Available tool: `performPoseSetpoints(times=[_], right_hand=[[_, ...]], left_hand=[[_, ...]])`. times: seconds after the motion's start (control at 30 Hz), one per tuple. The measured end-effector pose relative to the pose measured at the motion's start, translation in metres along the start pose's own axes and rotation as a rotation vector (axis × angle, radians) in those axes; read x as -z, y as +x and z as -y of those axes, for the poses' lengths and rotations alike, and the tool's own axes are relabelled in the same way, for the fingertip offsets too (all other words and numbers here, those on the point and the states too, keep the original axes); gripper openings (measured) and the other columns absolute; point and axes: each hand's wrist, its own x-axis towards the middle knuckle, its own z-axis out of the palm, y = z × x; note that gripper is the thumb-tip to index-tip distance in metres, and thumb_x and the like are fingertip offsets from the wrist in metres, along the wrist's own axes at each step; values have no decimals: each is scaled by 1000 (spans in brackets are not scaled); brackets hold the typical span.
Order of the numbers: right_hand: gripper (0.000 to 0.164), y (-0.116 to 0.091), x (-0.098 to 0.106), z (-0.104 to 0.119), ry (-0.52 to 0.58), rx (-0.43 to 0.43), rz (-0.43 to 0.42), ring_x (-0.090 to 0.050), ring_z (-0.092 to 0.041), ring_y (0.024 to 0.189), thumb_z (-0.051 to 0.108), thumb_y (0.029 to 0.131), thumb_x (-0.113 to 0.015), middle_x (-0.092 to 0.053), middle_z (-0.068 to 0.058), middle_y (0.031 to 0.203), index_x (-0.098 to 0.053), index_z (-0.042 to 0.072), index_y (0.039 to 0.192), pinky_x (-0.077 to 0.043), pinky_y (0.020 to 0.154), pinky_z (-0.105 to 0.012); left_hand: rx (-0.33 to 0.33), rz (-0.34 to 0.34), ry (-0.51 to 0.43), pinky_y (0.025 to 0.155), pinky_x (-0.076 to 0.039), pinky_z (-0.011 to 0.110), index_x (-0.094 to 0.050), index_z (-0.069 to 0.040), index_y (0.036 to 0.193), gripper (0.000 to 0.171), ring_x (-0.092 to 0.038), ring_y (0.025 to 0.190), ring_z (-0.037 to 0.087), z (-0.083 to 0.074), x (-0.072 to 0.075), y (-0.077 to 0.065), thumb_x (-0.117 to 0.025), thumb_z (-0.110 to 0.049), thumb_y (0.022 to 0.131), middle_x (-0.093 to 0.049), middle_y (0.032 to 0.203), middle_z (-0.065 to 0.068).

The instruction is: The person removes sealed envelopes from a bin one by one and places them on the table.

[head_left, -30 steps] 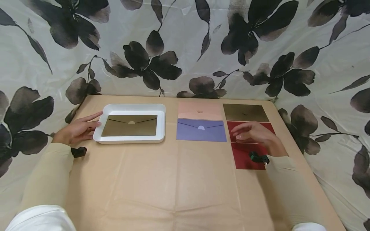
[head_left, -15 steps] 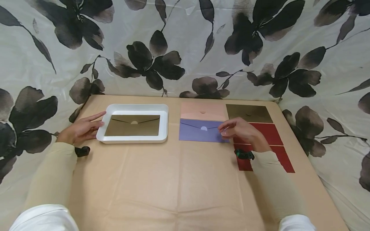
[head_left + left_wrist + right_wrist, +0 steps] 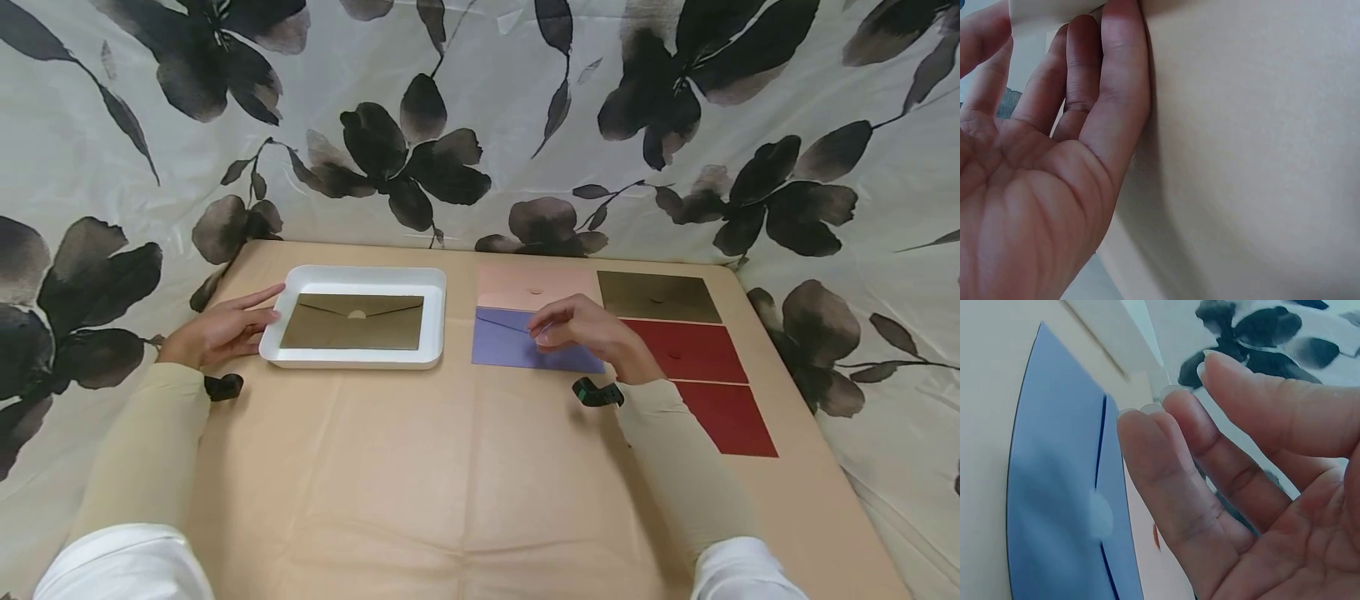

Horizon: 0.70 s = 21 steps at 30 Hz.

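My left hand [image 3: 221, 331] lies against the left end of a white tray [image 3: 352, 358], its fingertips touching the rim. In the left wrist view, fingers [image 3: 1119, 69] reach up to the tray's pale edge. A gold envelope [image 3: 356, 332] with a round seal lies inside the tray. My right hand [image 3: 588, 332] hovers over a purple envelope [image 3: 495, 337] and partly hides it in the head view. Loosely bent and holding nothing, its fingers [image 3: 1160, 469] appear beside that envelope in the right wrist view.
Behind the purple envelope lies a pink envelope [image 3: 517, 285]. To the right, a dark gold envelope [image 3: 660, 296] and two red envelopes, one nearer [image 3: 731, 421] and one farther [image 3: 693, 350], form a column. A floral cloth [image 3: 525, 108] rises behind the tan table [image 3: 390, 475].
My right hand has moved left, from over the red envelopes to over the purple one. The left hand stays at the tray. The head view has shifted slightly.
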Motion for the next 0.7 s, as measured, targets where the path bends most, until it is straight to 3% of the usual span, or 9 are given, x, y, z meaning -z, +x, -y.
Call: performPoseSetpoints(times=[0.17, 0.7], right_hand=[[35, 10, -11, 8, 5, 16, 15, -75, -19, 85, -3, 91, -68, -76, -1, 99, -67, -14, 124, -63, 87, -35], [37, 39, -51, 29, 4, 87, 87, -71, -16, 85, -4, 88, -71, -75, -1, 94, -66, -16, 123, -61, 81, -30]], left_hand=[[4, -6, 34, 95, -59, 27, -4, -44, 165, 76, -57, 107, -9, -3, -2, 3, -54, -43, 108, -14, 174, 15], [6, -16, 9, 92, -58, 25, -5, -44, 165, 77, -58, 105, -11, -2, -1, -1, -56, -42, 107, -14, 174, 16]])
